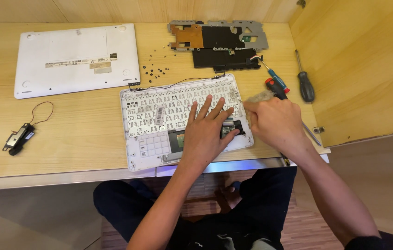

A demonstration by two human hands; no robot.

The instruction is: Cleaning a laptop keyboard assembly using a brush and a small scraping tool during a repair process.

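Head view: barcode sticker on laptop shell

Single view, head-worn camera. Looks steeply down and forward over the bench from the seated person's side, close in; own lap at bottom, wooden wall panel at right.

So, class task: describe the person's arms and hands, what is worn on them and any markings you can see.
Both forearms are bare down to the left hand and right hand. No rings, watch, bracelets or gloves show. A dark sleeve edge shows high on the right arm at the lower frame corner. No markings or tattoos are visible. The fingernails look short.
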